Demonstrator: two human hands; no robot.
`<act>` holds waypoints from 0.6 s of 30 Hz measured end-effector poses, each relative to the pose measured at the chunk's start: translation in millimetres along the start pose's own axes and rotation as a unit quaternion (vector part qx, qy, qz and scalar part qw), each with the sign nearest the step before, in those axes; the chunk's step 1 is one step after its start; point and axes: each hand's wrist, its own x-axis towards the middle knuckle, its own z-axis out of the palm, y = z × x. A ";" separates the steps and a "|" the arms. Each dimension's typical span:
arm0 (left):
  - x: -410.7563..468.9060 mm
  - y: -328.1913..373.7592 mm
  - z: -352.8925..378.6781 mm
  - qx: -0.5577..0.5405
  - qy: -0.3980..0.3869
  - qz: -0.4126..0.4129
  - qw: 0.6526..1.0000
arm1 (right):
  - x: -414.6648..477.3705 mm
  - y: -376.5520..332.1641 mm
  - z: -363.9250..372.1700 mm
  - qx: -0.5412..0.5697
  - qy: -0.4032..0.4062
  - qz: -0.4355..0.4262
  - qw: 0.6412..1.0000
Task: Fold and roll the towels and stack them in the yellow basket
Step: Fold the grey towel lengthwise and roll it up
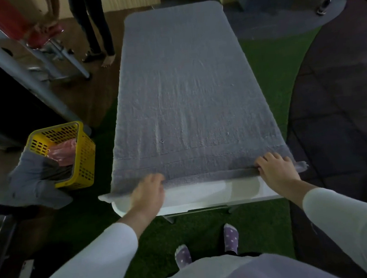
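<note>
A large grey towel (185, 90) lies spread flat along the whole white table (207, 194), its near edge turned over into a narrow first roll. My left hand (148, 191) grips that rolled edge near its left end, fingers curled round it. My right hand (275, 167) grips the same edge near the right end. The yellow basket (80, 148) stands on the floor left of the table, with a pink cloth inside and another grey towel (34, 180) draped over its near rim.
A person's legs (96, 29) stand at the far left beyond the table, next to a metal stand. Another person's foot (324, 4) shows at the far right. Green turf lies under the table and my feet in socks.
</note>
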 end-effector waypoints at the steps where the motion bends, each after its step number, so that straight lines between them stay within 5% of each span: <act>1: -1.7 10.9 9.1 -0.015 -0.019 0.058 0.998 | 0.0 0.2 1.4 0.002 -0.003 -0.010 1.000; 4: 2.1 40.7 30.7 0.029 -0.081 0.144 0.986 | -2.7 7.6 3.9 0.043 -0.020 -0.029 0.998; 10: 21.8 49.8 36.7 0.017 -0.087 0.099 0.991 | -8.1 54.0 6.5 0.114 -0.072 -0.072 0.988; 18: 26.9 49.2 33.7 0.013 -0.090 0.087 0.992 | -4.1 102.9 -5.0 0.178 -0.091 0.013 0.980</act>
